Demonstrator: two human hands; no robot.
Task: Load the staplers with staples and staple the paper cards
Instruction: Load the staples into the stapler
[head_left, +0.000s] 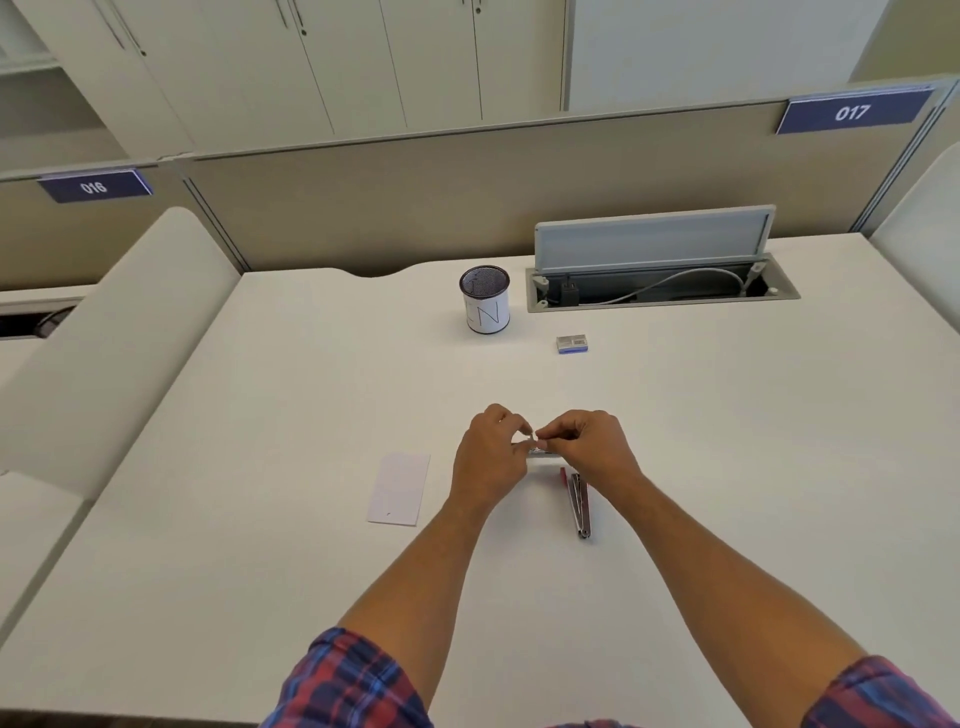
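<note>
Pinching a small silver staple strip (535, 446), both hands' fingers (524, 430) should align it squarely with the open red-and-metal stapler (577, 501)

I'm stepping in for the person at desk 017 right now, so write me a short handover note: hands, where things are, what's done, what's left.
Left hand and right hand: both meet above the desk, fingertips pinching a small silvery piece, apparently a staple strip.
Stapler: lies opened flat on the desk under the right wrist, red part showing.
Staple box: further back, near the pen cup.
Paper card: flat on the desk, left of the hands.
Done: stapler opened, staples apparently taken out.
Left: load the strip, close the stapler, staple the card. Whether the card already has a staple is too small to tell.
</note>
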